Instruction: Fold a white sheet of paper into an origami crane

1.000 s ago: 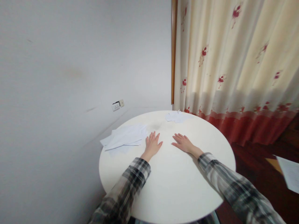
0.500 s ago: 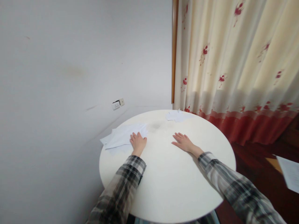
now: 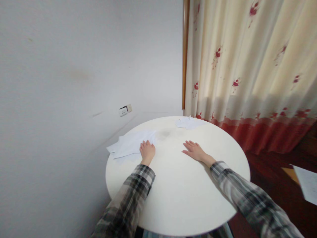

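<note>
A few overlapping white sheets of paper [image 3: 128, 142] lie at the left side of the round white table [image 3: 183, 191]. My left hand [image 3: 147, 152] is at their right edge, its fingers curled down on the paper and the thumb hidden beneath the hand. It appears closed on that edge. To its right, my right hand [image 3: 195, 151] rests flat on the bare tabletop, palm down with fingers stretched out, holding nothing. At the table's far edge sits a smaller, ragged piece of white paper [image 3: 187, 123], apart from both hands.
A pale wall [image 3: 61, 132] with a socket [image 3: 123, 111] runs close along the table's left side. Behind and to the right hangs a flowered curtain [image 3: 235, 59] with a red hem. Further right, a printed sheet [image 3: 307, 185] lies lower than the tabletop.
My left hand's thumb has tucked in out of sight and its fingers have curled. The lower edge of the left sheets has shifted slightly to the right. My right hand has stayed put.
</note>
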The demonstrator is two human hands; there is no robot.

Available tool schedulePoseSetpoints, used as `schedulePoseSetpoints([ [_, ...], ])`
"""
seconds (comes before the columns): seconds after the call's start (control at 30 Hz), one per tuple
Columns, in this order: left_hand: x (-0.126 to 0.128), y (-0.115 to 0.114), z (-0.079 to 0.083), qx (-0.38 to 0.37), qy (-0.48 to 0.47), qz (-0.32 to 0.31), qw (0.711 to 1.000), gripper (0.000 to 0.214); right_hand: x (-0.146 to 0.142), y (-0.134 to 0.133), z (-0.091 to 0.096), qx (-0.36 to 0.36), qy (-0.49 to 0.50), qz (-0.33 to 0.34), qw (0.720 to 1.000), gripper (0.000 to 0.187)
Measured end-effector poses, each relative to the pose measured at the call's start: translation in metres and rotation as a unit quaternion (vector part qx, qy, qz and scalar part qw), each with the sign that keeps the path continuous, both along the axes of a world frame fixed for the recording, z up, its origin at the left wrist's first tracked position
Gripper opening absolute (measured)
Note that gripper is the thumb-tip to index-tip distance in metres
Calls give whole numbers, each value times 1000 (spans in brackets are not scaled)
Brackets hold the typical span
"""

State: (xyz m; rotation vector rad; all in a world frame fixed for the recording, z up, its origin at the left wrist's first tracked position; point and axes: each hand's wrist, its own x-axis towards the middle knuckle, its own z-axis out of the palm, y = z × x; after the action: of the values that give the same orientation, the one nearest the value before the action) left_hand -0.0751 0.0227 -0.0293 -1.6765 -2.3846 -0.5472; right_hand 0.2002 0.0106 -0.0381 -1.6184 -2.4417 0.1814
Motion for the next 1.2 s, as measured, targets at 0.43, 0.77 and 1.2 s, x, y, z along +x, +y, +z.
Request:
schedulePoseSetpoints([
  [0.43, -2, 1, 0, 31, 7, -49, 998, 38, 1, 2, -1, 4, 15, 4, 1000, 69],
  [0.77, 6, 5, -3, -22, -28, -357, 934, 37, 2, 1, 1, 5, 16, 5, 1000, 68],
  [1.2, 7, 0, 1, -18, 15, -153, 988, 55, 1, -2, 5, -5, 20, 2, 1000, 69],
])
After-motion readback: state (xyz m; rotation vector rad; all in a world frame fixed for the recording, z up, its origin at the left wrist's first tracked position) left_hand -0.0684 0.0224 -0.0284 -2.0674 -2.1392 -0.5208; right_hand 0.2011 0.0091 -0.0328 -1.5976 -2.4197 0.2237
